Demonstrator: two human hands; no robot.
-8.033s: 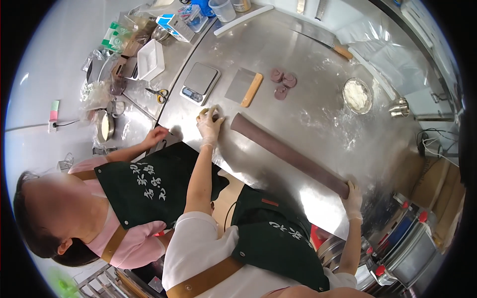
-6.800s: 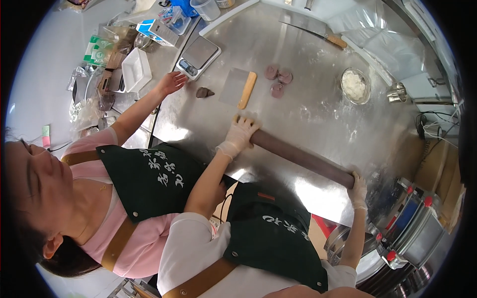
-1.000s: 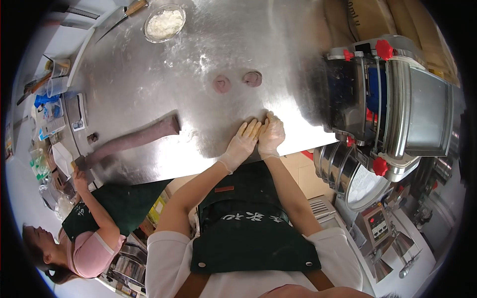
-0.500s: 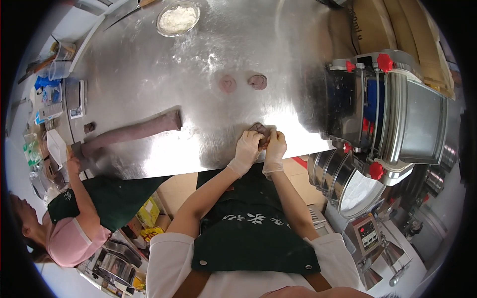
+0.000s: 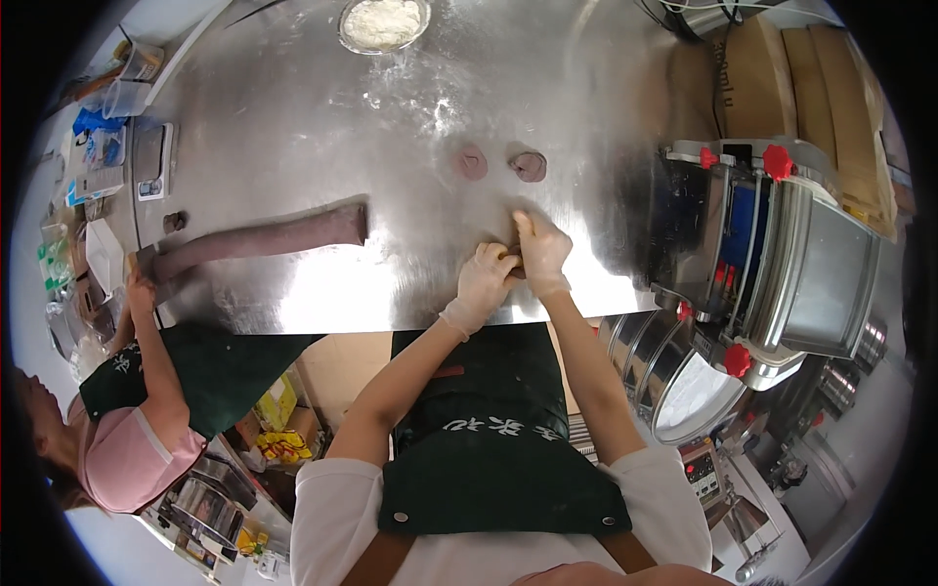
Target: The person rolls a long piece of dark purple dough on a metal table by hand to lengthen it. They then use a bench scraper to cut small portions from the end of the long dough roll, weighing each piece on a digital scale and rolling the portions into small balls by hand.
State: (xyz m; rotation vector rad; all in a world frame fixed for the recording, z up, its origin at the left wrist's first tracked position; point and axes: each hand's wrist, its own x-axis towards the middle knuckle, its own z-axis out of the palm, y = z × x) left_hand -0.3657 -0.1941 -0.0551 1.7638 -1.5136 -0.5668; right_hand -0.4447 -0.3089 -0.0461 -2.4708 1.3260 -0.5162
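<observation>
My left hand (image 5: 481, 288), in a thin clear glove, is closed with its fingertips pinching a small piece of purple-brown dough (image 5: 517, 260) over the table's near edge. My right hand (image 5: 544, 252), gloved too, is curled against the same piece from the right, its thumb side turned up and away from me. Between them the hands hide most of the dough. Beyond them on the table lie a flat pinkish dough round (image 5: 471, 162) and a darker, folded-looking dough piece (image 5: 528, 166) to its right.
A long purple dough log (image 5: 264, 237) lies on the steel table (image 5: 293, 127) at left. At its end, a co-worker's hand (image 5: 142, 288) holds a flat tool. A flour bowl (image 5: 384, 24) stands at the far side. A steel machine with red knobs (image 5: 772, 244) borders the right.
My right hand has moved up and away from me and turned, opening more distance from the left fingers. My left hand stays at the dough. The whole view has shifted slightly.
</observation>
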